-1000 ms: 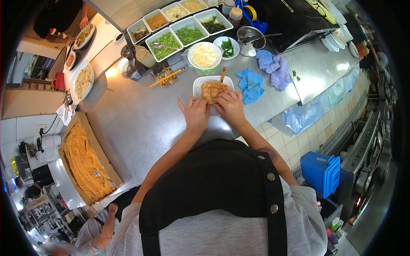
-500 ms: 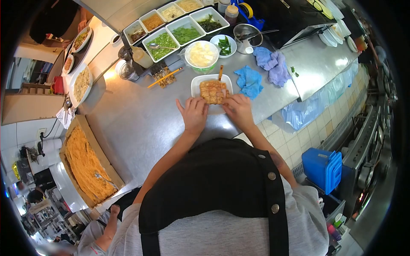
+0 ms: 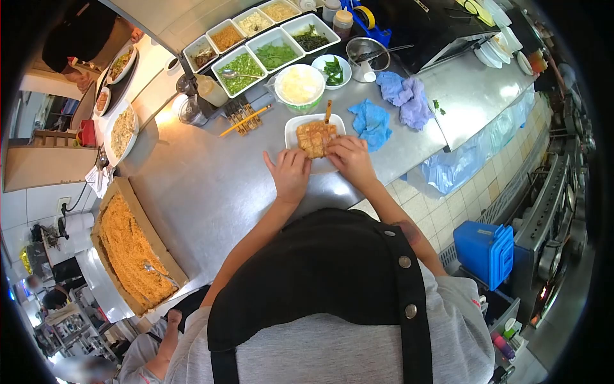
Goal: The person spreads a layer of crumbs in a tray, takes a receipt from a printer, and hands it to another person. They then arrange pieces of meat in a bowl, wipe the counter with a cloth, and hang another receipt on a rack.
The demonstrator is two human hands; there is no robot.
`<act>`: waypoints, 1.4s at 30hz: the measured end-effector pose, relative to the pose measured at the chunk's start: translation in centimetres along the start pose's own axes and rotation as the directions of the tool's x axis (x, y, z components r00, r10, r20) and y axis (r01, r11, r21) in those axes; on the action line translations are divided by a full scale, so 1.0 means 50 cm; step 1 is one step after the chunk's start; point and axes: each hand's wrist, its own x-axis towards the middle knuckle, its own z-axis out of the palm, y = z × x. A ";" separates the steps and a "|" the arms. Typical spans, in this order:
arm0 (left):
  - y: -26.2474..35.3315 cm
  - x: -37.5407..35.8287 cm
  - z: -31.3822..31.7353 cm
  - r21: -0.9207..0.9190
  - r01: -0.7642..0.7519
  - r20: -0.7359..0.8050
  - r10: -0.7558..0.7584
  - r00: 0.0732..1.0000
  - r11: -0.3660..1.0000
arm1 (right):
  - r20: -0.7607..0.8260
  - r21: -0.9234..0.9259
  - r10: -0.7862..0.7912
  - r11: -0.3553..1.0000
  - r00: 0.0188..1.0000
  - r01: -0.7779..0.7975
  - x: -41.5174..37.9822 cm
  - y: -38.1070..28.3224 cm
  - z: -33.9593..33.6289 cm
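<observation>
A golden-brown, square piece of food [image 3: 313, 137] with scored lines sits over a white rectangular dish [image 3: 291, 131] on the steel counter. From its far side a flat wooden stick [image 3: 329, 111] pokes out. My left hand [image 3: 290, 175] grips the near left edge of the food with curled fingertips, its little finger stretched out to the side. At the near right edge, my right hand [image 3: 353, 160] pinches the food with bent fingers. Both thumbs are mostly hidden. Just right of the dish lies a crumpled blue cloth [image 3: 371, 125].
Behind the dish stand a white tub [image 3: 299, 85], a bowl of cut greens [image 3: 332, 70] and several topping trays [image 3: 276, 49]. A yellow pencil-like stick [image 3: 245, 121] lies left. A cardboard box of orange shreds [image 3: 131, 246] is at the counter's left end. Another person's hand [image 3: 80, 79] shows upper left.
My right hand has shifted slightly left and up over the food's right side. The food has turned and tilted a little; my left hand stays nearly in place.
</observation>
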 end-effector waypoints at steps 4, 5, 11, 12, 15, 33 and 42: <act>0.000 -0.002 0.000 -0.010 0.011 -0.011 -0.011 1.000 1.000 | -0.026 0.026 0.040 0.999 0.999 -0.039 -0.011 -0.015 -0.032; 0.000 -0.003 0.000 -0.010 0.013 -0.011 -0.013 1.000 1.000 | -0.017 -0.026 0.133 0.991 0.991 -0.134 -0.013 -0.023 -0.042; 0.001 -0.001 0.004 -0.031 0.022 -0.006 -0.022 1.000 0.999 | 0.002 -0.156 0.341 0.929 0.940 -0.336 -0.010 -0.030 -0.031; 0.001 -0.001 0.003 -0.033 0.022 -0.002 -0.022 1.000 0.999 | -0.003 -0.164 0.349 0.924 0.937 -0.345 -0.006 -0.029 -0.027; 0.000 -0.001 0.000 -0.028 0.019 0.003 -0.019 1.000 0.999 | 0.032 -0.183 0.310 0.936 0.950 -0.299 0.000 -0.030 -0.028; -0.012 0.014 -0.016 -0.194 0.061 0.089 -0.045 0.995 0.979 | 0.066 -0.035 0.178 0.984 0.982 -0.176 0.022 -0.018 -0.053; -0.019 0.093 -0.027 -0.186 0.078 0.376 -0.002 0.926 0.979 | 0.183 -0.048 0.125 0.992 0.975 -0.119 0.069 -0.028 -0.043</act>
